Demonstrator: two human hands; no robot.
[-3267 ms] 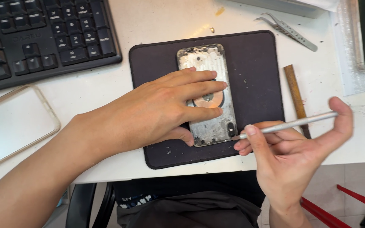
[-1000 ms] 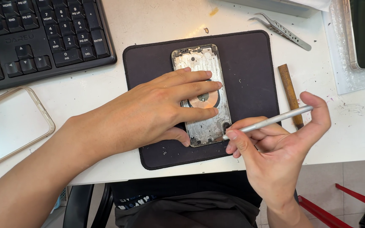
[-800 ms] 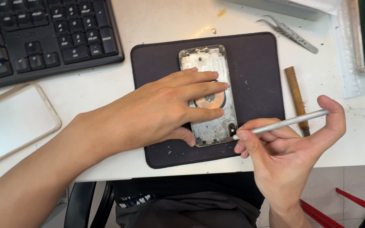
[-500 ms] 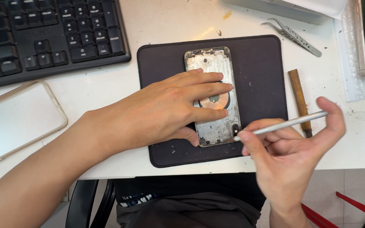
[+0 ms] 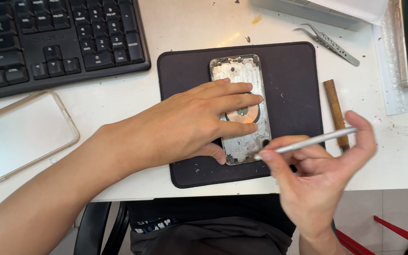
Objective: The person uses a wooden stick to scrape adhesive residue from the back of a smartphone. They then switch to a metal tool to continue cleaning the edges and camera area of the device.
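Tabletop (image 5: 199,28): white, speckled with small bits of debris; it carries everything below.
Keyboard (image 5: 48,42): black, at the far left, running out of view.
Mat (image 5: 293,85): dark, rectangular, in front of me at the tabletop's near edge.
Phone (image 5: 20,134): pale face up, gold-edged, lying left of the mat and below the keyboard.
Phone housing (image 5: 237,71): an opened metal shell, lengthwise on the mat, with a copper-coloured ring near its middle.
My left hand (image 5: 190,125): flat on the housing, fingers spread across its middle and thumb at its near left corner, pressing it down; the grip wraps nothing.
My right hand (image 5: 317,174): near the mat's lower right corner, grip clamped on the tool between thumb and fingertips.
Slim metal tool (image 5: 308,141): silver rod, nearly level, its tip at the housing's lower right corner.
Brown stick (image 5: 334,111): just right of the mat, partly behind my right fingers.
Tweezers (image 5: 329,43): silver, beyond the mat's far right corner.
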